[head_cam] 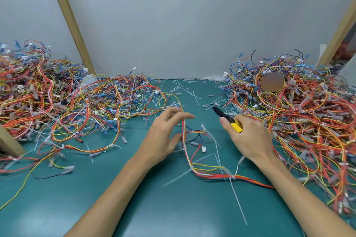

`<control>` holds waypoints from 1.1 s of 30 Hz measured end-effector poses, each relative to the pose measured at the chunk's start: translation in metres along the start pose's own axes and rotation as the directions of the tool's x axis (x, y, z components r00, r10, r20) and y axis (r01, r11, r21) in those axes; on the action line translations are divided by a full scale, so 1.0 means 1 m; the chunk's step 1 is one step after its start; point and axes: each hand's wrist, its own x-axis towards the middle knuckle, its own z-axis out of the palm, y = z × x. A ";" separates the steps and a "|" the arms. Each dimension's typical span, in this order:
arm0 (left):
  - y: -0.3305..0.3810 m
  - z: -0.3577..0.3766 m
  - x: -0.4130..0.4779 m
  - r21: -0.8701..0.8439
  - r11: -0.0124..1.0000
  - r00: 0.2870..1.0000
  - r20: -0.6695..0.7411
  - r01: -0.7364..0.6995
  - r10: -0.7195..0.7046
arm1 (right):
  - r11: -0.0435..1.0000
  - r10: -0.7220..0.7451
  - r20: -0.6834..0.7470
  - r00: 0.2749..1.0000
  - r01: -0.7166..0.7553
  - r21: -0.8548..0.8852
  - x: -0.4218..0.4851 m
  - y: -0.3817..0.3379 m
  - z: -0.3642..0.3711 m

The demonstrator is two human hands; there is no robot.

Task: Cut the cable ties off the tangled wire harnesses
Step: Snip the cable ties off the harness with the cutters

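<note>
curled round the yellow handles of the cutters (236,126), the right hand (248,138) holds them with the black nose pointing far and left and the thumb laid along the top; whether the blades are parted i cannot tell. the left hand (163,134) is spread wide, fingers nearly straight, gripping nothing.

between the two hands one harness (250,180) of red, yellow and white wires lies on the green mat (154,208). it runs just past the left fingertips, then down toward the near side and off to the right under the right forearm. whether the left fingers touch it is lost in blur. a white cable tie (232,176) is cinched round it near the right wrist, its long tail trailing toward the near edge. a small white connector (203,149) hangs off a short branch between the hands.

loose white ties (194,94) are scattered over the far part of the mat. a big heap of tangled harnesses (57,100) fills the left side, and another heap (312,117) fills the right. behind them stands a pale wall (183,15) with a slanted wooden post (70,19) at the left.
</note>
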 end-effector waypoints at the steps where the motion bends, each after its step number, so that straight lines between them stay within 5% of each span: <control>1: 0.000 0.000 0.001 0.065 0.997 0.999 0.008 -0.032 0.032 | 1.000 0.003 -0.004 1.000 -0.003 0.012 0.000 0.000 0.001; 4: -0.002 -0.002 0.005 0.156 0.978 0.991 0.043 -0.135 0.130 | 0.999 0.028 -0.016 0.999 -0.027 0.043 0.001 0.003 0.002; 9: -0.001 -0.011 0.007 0.039 0.991 0.965 0.234 -0.130 0.117 | 0.999 0.047 -0.029 0.998 -0.046 0.022 0.003 0.008 0.006; 13: 0.004 -0.016 0.007 -0.038 0.994 0.972 0.205 -0.107 0.112 | 0.998 0.035 -0.020 0.999 -0.036 -0.043 0.004 0.011 0.010; 19: 0.025 -0.007 0.002 -0.371 0.912 0.980 0.163 0.171 -0.118 | 0.991 -0.008 0.061 0.998 0.016 -0.133 0.002 0.007 0.012; 22: 0.029 -0.002 0.001 -0.365 0.907 0.968 0.209 0.211 -0.141 | 0.977 -0.023 0.115 0.993 0.047 -0.206 0.001 0.004 0.010; 28: 0.013 0.002 0.001 -0.243 0.901 0.932 0.047 0.359 -0.358 | 0.968 -0.027 0.178 0.984 0.070 -0.242 0.001 0.002 0.007; 33: -0.001 0.005 0.001 -0.121 0.951 0.951 -0.090 0.285 -0.297 | 0.993 0.061 0.157 0.986 -0.045 -0.107 0.003 0.003 0.010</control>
